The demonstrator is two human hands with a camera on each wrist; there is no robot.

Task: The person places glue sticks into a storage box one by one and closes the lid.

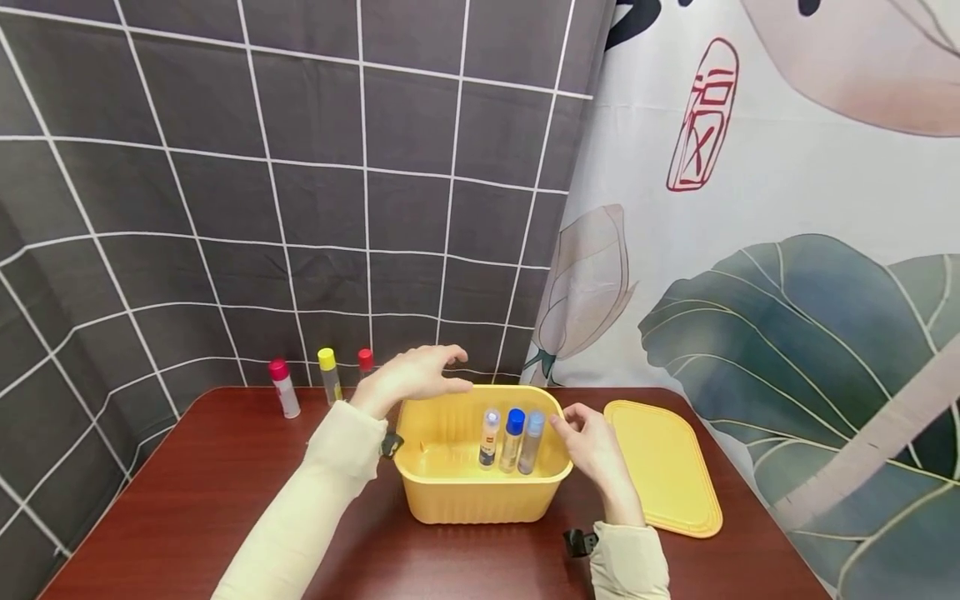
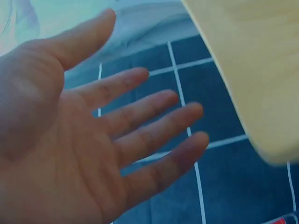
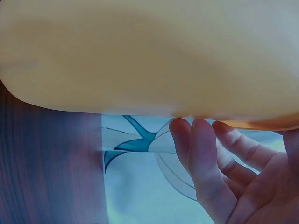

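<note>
A yellow plastic bin (image 1: 480, 502) stands on the table with three small clear capped tubes inside: a white-capped tube (image 1: 489, 438), a blue-capped tube (image 1: 512, 440) and a light-blue-capped tube (image 1: 531, 442). Above the bin's back left corner is my left hand (image 1: 420, 372), holding nothing; in the left wrist view its fingers are spread and relaxed beside the yellow wall (image 2: 261, 70). My right hand (image 1: 596, 446) pinches the bin's right rim. Fingertips (image 3: 204, 135) meet at that edge in the right wrist view.
Along the table's back left edge stand a white tube with a red cap (image 1: 285, 392), a yellow-capped tube (image 1: 329, 375) and a red-capped tube (image 1: 365, 361) partly behind my left hand. A flat yellow lid (image 1: 663, 467) lies right of the bin. Hanging cloths (image 1: 300, 200) back the table.
</note>
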